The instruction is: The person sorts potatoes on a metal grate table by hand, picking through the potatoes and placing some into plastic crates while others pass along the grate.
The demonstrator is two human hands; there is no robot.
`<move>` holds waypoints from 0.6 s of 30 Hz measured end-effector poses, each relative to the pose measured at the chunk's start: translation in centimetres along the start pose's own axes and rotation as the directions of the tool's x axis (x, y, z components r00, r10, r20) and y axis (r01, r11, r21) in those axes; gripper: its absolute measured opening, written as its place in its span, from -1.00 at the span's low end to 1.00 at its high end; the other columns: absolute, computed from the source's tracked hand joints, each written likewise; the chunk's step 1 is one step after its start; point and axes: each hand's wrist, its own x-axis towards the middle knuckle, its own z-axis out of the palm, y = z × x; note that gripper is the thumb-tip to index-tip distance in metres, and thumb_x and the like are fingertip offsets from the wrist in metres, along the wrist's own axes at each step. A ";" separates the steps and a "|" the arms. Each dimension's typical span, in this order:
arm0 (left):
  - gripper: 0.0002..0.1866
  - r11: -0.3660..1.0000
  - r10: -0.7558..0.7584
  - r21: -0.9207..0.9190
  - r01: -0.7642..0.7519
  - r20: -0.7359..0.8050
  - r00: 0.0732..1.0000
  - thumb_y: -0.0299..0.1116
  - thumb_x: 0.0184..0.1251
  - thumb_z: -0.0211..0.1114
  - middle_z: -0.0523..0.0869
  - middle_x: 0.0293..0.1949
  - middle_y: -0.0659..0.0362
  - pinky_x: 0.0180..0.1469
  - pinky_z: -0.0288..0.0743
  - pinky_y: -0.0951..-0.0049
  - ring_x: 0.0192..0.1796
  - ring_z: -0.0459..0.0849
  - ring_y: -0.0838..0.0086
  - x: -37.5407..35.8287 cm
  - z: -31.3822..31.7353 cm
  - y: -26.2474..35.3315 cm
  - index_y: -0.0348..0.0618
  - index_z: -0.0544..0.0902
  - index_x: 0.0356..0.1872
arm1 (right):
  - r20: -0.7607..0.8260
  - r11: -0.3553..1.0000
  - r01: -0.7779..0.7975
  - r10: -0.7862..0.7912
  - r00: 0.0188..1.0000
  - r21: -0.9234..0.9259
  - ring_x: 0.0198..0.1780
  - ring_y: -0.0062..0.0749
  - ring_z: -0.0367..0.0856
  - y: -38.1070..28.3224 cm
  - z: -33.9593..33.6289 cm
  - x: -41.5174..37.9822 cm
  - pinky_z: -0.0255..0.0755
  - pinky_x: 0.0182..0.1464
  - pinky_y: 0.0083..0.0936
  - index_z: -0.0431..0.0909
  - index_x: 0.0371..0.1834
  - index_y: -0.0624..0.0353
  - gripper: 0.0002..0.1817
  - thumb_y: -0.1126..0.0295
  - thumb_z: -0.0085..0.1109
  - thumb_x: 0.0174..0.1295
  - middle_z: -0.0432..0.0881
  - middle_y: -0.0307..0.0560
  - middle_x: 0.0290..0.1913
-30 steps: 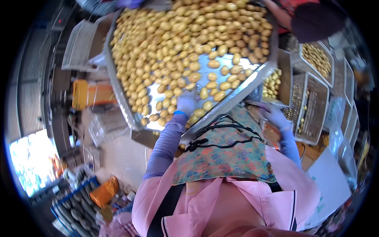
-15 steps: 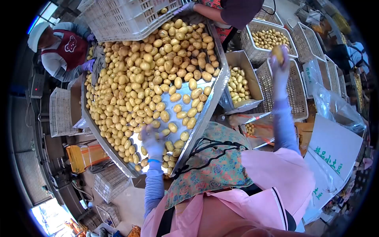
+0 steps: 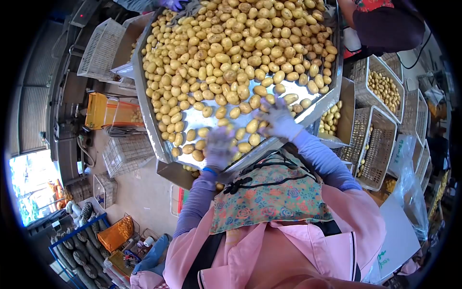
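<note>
The small, yellow-brown oval potatoes (image 3: 252,126) are lying loose across the silver metal tray (image 3: 192,119), crowding its far side and thinning toward the near edge. The pale-gloved right hand (image 3: 279,119) is reaching with fingers spread near the tray's right side; the pale-gloved left hand (image 3: 220,147) is blurring among near potatoes (whether it is gripping any, I cannot tell). A hasty sweep could be sending potatoes over the near edge, while smooth skins could be slipping from loose fingers

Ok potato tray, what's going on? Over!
Left hand blurred, at tray. Right hand open, near potatoes. Potatoes loose, heaped across tray. Nothing blocking either hand.
</note>
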 end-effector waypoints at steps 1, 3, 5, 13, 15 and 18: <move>-0.18 0.988 -0.156 0.027 0.154 0.106 0.982 0.14 0.22 0.31 0.37 0.48 0.07 0.60 -0.16 -0.10 0.57 0.20 0.12 -1.3 -0.9 -1.7 0.19 0.33 0.52 | 0.050 0.999 0.048 -0.049 0.998 0.014 0.60 0.23 0.02 -2.0 -0.2 0.3 -0.05 0.54 0.15 0.51 0.40 -0.32 -0.28 -0.14 0.32 0.11 0.27 -0.02 0.56; -0.19 0.941 -0.325 -0.076 0.329 0.053 0.944 0.11 0.31 0.24 0.32 0.51 0.00 0.61 -0.19 -0.12 0.60 0.14 0.06 -2.6 -2.1 -5.9 -0.02 0.30 0.53 | 0.101 0.995 0.099 -0.101 0.990 0.017 0.60 0.15 0.10 -2.0 0.3 1.2 -0.02 0.55 0.13 0.54 0.38 -0.30 -0.31 -0.11 0.34 0.12 0.36 -0.05 0.53; -0.24 0.853 -0.486 0.135 0.504 -0.148 0.861 0.05 0.51 0.07 0.12 0.60 -0.16 0.59 -0.23 -0.19 0.63 0.02 -0.11 -3.4 1.0 -10.7 -0.18 0.18 0.58 | 0.067 0.816 0.345 -0.420 0.905 0.464 0.51 -0.14 0.35 1.1 2.5 3.1 0.20 0.50 -0.07 0.61 0.28 -0.22 -0.45 -0.07 0.26 0.23 0.58 -0.12 0.34; -0.05 0.907 -0.420 -0.105 0.408 -0.165 0.892 0.28 0.43 0.04 0.12 0.60 -0.10 0.59 -0.35 -0.24 0.65 -0.01 0.02 11.6 3.9 0.7 -0.30 0.12 0.57 | -0.274 0.936 -0.307 0.253 0.928 -0.175 0.11 -0.09 0.64 7.9 -3.5 12.9 0.56 0.09 -0.13 0.60 0.18 -0.18 -0.54 0.23 0.29 0.15 0.56 -0.06 0.20; -0.03 0.920 -0.392 0.026 0.391 0.045 0.919 0.32 0.40 0.05 0.14 0.60 -0.07 0.59 -0.34 -0.22 0.64 0.03 0.05 11.9 0.9 3.8 -0.29 0.14 0.57 | -0.131 0.906 -0.366 0.345 0.930 -0.214 0.04 -0.07 0.65 6.6 -4.7 13.6 0.55 0.08 -0.16 0.64 0.06 -0.18 -0.59 0.21 0.39 0.08 0.60 -0.02 -0.01; -0.11 0.993 0.010 -0.120 -0.004 0.045 0.999 0.25 0.40 0.10 0.24 0.55 -0.04 0.60 -0.19 -0.17 0.59 0.14 0.03 10.5 0.2 5.1 -0.20 0.20 0.55 | 0.074 0.976 -0.214 0.211 0.975 0.044 0.02 -0.07 0.65 7.7 -3.2 11.1 0.55 0.06 -0.17 0.66 -0.06 -0.12 -0.63 0.17 0.47 0.04 0.61 -0.01 -0.04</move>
